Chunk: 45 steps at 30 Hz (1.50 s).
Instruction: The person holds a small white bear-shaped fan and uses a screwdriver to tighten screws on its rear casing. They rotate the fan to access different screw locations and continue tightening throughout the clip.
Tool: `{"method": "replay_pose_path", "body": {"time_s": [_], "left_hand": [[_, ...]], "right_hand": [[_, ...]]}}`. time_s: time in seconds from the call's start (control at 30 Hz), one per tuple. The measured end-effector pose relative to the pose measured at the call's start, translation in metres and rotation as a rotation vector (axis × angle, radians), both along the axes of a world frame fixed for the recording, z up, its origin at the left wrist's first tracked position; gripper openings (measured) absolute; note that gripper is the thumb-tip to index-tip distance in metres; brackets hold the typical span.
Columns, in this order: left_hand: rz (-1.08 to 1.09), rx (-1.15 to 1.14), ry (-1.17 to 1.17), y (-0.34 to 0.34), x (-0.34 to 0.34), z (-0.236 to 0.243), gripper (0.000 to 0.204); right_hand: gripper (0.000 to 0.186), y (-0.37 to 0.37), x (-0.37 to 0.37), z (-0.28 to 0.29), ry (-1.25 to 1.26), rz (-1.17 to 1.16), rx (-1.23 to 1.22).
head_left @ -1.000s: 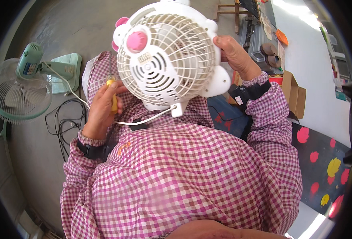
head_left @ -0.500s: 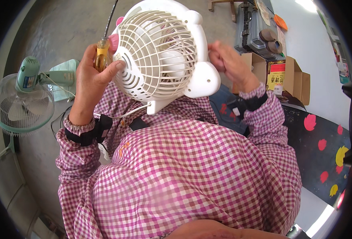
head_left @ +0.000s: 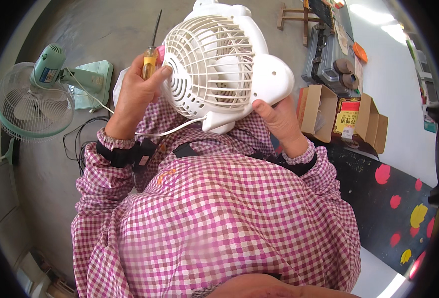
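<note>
Holding white fan [head_left: 222, 67] over the lap's [head_left: 251, 133] far edge. Left hand [head_left: 135, 92]: fingers clamped round screwdriver [head_left: 150, 60], thumb against fan. Right hand [head_left: 280, 121]: clamped on rounded lobe [head_left: 274, 77]. Grille [head_left: 199, 47] fitted, nothing visibly detached; screwdriver tip clear. Remaining work: can't tell.

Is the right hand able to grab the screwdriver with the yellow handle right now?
Probably not as things stand: the right hand is holding the white fan, which sits between, and the left hand has its fingers around the screwdriver.
</note>
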<state>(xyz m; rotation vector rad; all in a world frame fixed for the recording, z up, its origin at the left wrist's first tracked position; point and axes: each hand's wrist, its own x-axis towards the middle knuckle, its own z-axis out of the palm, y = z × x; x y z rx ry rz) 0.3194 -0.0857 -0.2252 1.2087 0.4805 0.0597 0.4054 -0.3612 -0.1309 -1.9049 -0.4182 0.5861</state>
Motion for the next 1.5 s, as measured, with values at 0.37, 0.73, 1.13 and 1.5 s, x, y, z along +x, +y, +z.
{"method": "replay_pose_path", "body": {"time_s": [0.37, 0.73, 1.13, 1.5], "left_hand": [[0.005, -0.164, 0.11, 0.018, -0.073, 0.025, 0.04], [0.107, 0.272, -0.207, 0.053, -0.096, 0.043, 0.021], [-0.283, 0.587, -0.444, 0.013, -0.064, 0.117, 0.047], [-0.187, 0.842, -0.626, -0.001, -0.051, 0.147, 0.051]], "right_hand": [[0.063, 0.051, 0.001, 0.06, 0.13, 0.045, -0.079], [0.065, 0.041, -0.025, 0.02, 0.132, -0.002, -0.136], [0.062, 0.019, 0.0, 0.083, 0.494, -0.166, 0.766], [0.066, 0.059, -0.011, 0.108, 0.497, -0.169, 0.703]]}}
